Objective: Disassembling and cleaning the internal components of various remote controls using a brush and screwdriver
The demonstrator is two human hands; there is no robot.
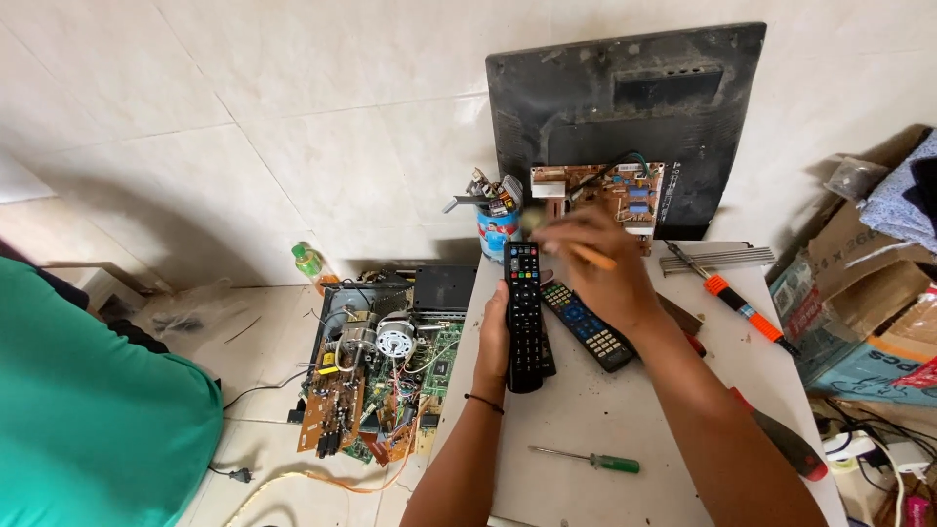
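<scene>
A green-handled screwdriver point(590, 459) lies nearest on the white table point(586, 410); the left hand point(494, 337) grips a black remote control point(524, 314) upright over the table; the right hand point(590, 263) pinches a small brush point(576, 249) above its top; a second remote point(590, 326) lies just beside; beyond, a tool-filled can point(496, 226).

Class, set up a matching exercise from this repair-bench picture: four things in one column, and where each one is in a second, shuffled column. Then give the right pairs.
Things
1. black remote
2. green-handled screwdriver
3. orange-handled screwdriver
4. open circuit-board chassis

Places
A. on the floor, left of the white table
B. held upright in the left hand
C. flat on the table, near its front edge
D. on the table's right side, beyond the right hand

Pairs: 1-B, 2-C, 3-D, 4-A
</scene>
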